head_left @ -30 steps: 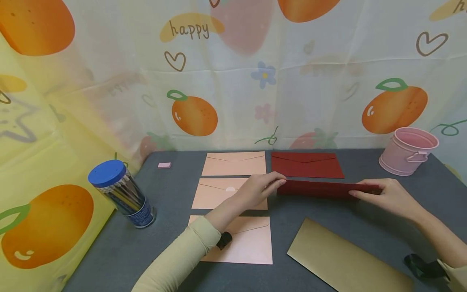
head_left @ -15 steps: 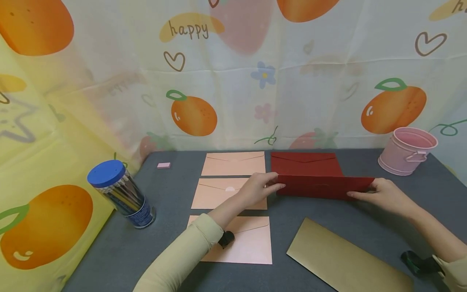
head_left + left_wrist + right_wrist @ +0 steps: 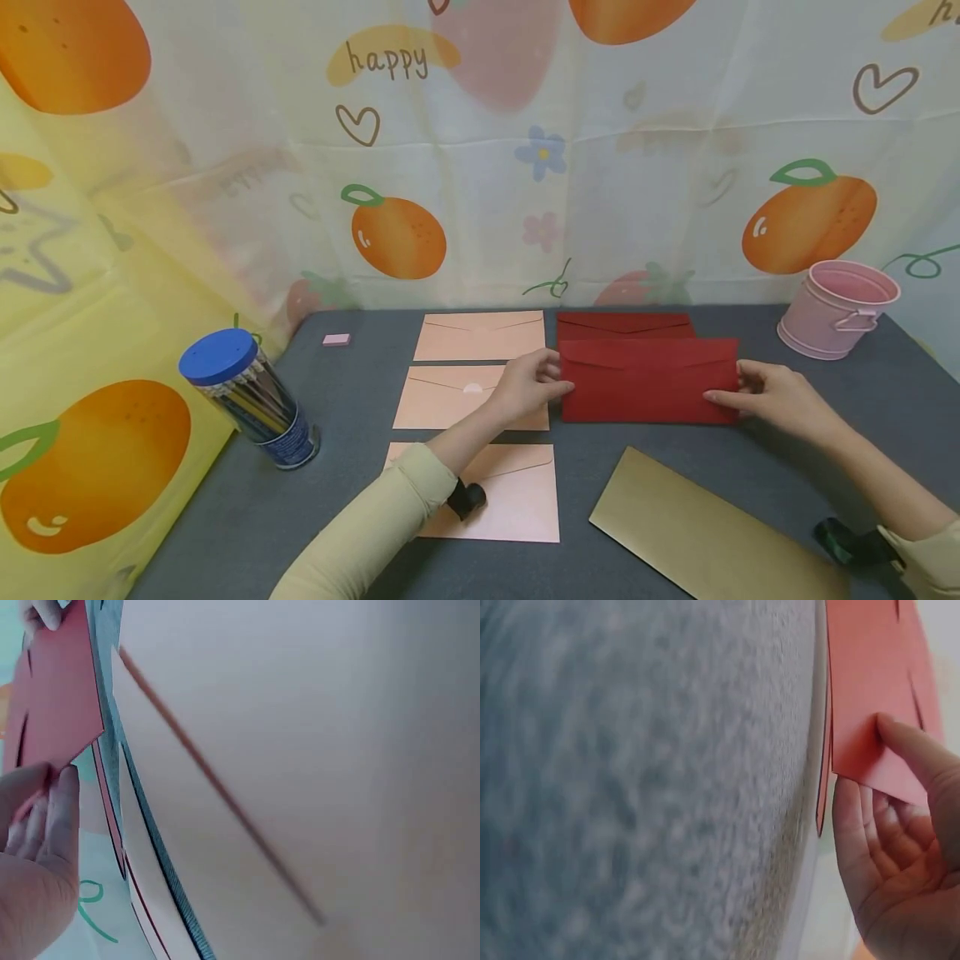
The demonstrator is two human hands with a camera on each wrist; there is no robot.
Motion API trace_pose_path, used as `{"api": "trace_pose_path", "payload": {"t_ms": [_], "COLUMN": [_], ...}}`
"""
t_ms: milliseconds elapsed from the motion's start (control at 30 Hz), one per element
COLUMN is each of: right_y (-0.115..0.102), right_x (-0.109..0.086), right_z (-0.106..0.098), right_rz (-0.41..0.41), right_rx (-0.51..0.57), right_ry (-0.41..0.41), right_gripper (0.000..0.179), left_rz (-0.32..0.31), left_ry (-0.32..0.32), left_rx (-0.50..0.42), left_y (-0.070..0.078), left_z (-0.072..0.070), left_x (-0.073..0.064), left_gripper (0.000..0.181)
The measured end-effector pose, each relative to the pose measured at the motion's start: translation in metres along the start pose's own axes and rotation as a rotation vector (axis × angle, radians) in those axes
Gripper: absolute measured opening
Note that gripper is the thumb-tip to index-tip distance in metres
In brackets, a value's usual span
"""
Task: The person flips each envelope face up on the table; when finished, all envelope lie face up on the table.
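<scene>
A red envelope (image 3: pixel 648 383) is tilted up off the table with its broad face toward me in the head view. My left hand (image 3: pixel 528 385) pinches its left end, thumb in front and fingers behind. At the other end my right hand (image 3: pixel 780 400) pinches it the same way. Both wrist views show the thumb pressed on the red paper, with the fingers (image 3: pixel 855 825) behind it in the right one. Another red envelope (image 3: pixel 626 324) lies behind, its lower part hidden by the held one. My left forearm passes over the nearest pale pink envelope (image 3: pixel 517 500).
Two more pale pink envelopes, the far one (image 3: pixel 483 336) and the middle one (image 3: pixel 427 400), lie in a column at left. A gold envelope (image 3: pixel 705 533) lies slanted in front. A blue-lidded pencil jar (image 3: pixel 258 396), a small pink block (image 3: pixel 337 340) and a pink bucket (image 3: pixel 832 317) stand around.
Both hands have turned the red envelope from nearly edge-on to its broad face showing, and its right end has come slightly leftward. The other envelopes lie where they were.
</scene>
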State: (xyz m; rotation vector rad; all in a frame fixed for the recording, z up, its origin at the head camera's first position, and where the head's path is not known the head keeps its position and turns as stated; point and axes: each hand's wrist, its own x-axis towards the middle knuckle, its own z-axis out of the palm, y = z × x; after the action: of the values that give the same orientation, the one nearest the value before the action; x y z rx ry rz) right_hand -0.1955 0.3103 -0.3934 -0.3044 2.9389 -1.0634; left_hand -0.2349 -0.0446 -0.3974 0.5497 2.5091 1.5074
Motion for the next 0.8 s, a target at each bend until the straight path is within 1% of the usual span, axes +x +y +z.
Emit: {"api": "trace_pose_path", "payload": {"t_ms": [33,100,133,200,333,467,600,700,800], "right_y": [-0.001,-0.002,-0.002,-0.003,-0.004,-0.005,-0.006,-0.006,-0.006], "right_x": [0.001,0.002,0.003,0.004,0.005,0.004,0.004,0.005,0.006], "right_z": [0.001,0.003,0.004,0.005,0.009,0.011,0.012,0.013,0.014], "right_rz": [0.01,0.031,0.04,0.054,0.069,0.067,0.053,0.044,0.037], "right_rx": [0.0,-0.005,-0.007,-0.026,-0.077,-0.096,-0.105,-0.11,-0.12], "right_ry": [-0.002,-0.012,-0.018,-0.033,-0.048,-0.069,-0.078,-0.075,-0.069], "right_gripper": [0.034,0.038,0.04,0.047,0.06,0.07,0.072,0.072,0.071], "left_rz": [-0.029,-0.063,-0.076,-0.083,-0.067,-0.036,-0.01,-0.011,-0.017], "left_ry": [0.008,0.022,0.026,0.034,0.03,0.013,-0.02,-0.041,-0.045], "left_rx": [-0.022,-0.041,-0.045,-0.027,0.026,0.073,0.129,0.15,0.158], "left_y": [0.0,0.0,0.0,0.0,0.0,0.0,0.0,0.0,0.0], "left_z": [0.0,0.001,0.001,0.002,0.005,0.006,0.007,0.008,0.008], "left_x": [-0.001,-0.002,-0.003,-0.004,-0.007,-0.008,-0.008,-0.007,-0.007], "left_gripper": [0.042,0.047,0.05,0.055,0.065,0.068,0.065,0.063,0.062]}}
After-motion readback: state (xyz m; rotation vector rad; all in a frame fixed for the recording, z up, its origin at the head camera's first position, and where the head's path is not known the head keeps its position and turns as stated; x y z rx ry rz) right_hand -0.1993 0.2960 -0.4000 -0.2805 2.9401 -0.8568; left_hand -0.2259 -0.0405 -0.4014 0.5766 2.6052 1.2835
